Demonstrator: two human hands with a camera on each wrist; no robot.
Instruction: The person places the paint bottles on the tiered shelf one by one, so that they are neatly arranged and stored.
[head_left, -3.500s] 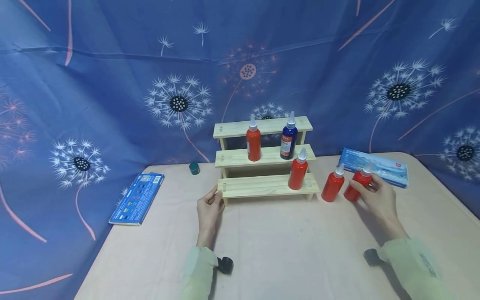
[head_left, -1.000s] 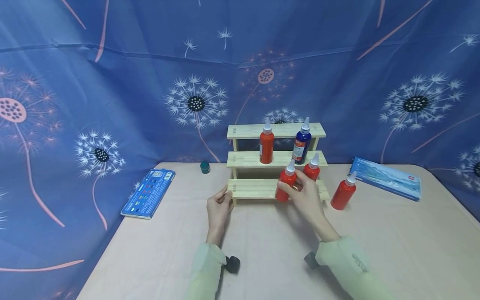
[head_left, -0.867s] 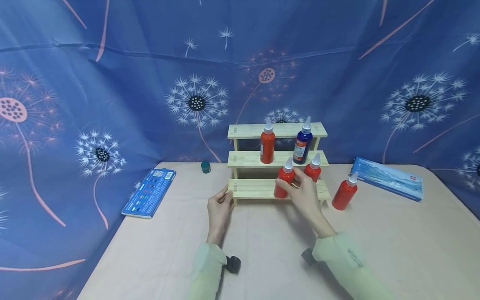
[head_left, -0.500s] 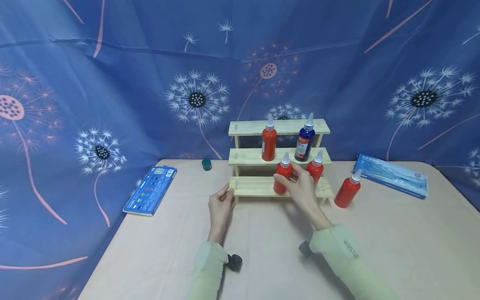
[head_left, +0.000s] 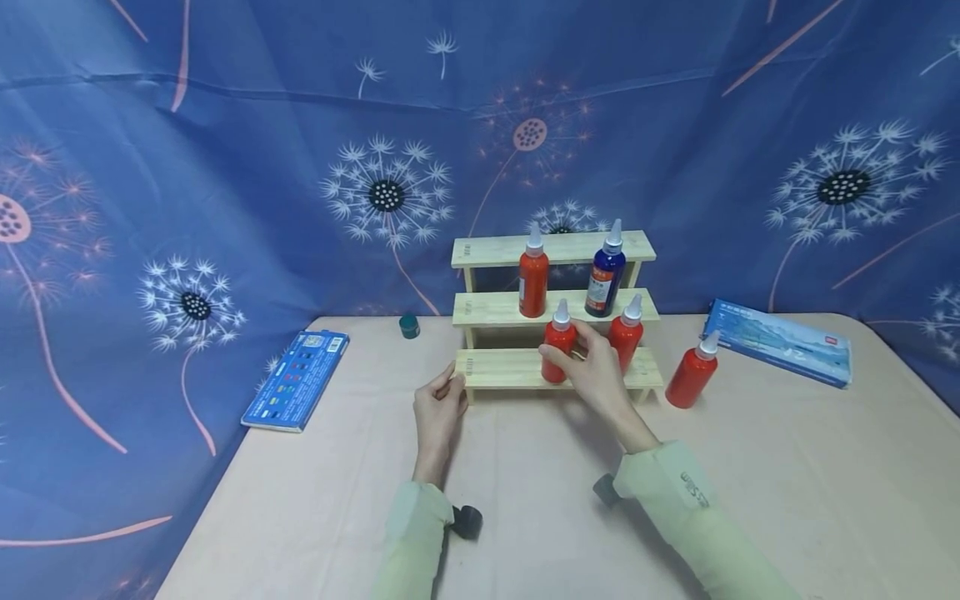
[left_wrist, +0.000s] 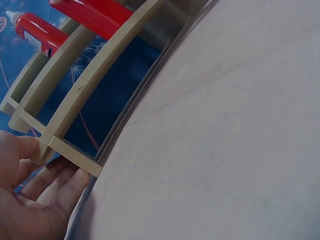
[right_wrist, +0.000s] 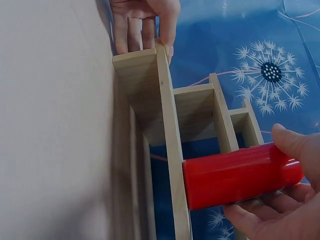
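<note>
My right hand (head_left: 596, 371) holds a red squeeze bottle (head_left: 557, 354) with a grey pointed cap, upright on the lowest step of a three-tier wooden shelf (head_left: 495, 367). In the right wrist view the bottle's base (right_wrist: 190, 185) meets the step, thumb and fingers on opposite sides. My left hand (head_left: 438, 417) grips the shelf's lower left end; in the left wrist view the thumb lies over the board (left_wrist: 47, 145) and the fingers are under it. Another red bottle (head_left: 625, 337) stands to the right on that step. An orange-red bottle (head_left: 533, 285) and a dark blue bottle (head_left: 604, 279) occupy the middle step.
One more red bottle (head_left: 691, 379) stands on the table (head_left: 525, 500), right of the shelf. Behind it lies a light blue box (head_left: 780, 342). A blue box (head_left: 296, 381) and a small green jar (head_left: 408, 326) are at left. A blue dandelion-print cloth (head_left: 262, 167) hangs behind.
My right hand has carried a red bottle from the table at right to the lowest step, left of the one there. My left hand has kept its hold on the shelf.
</note>
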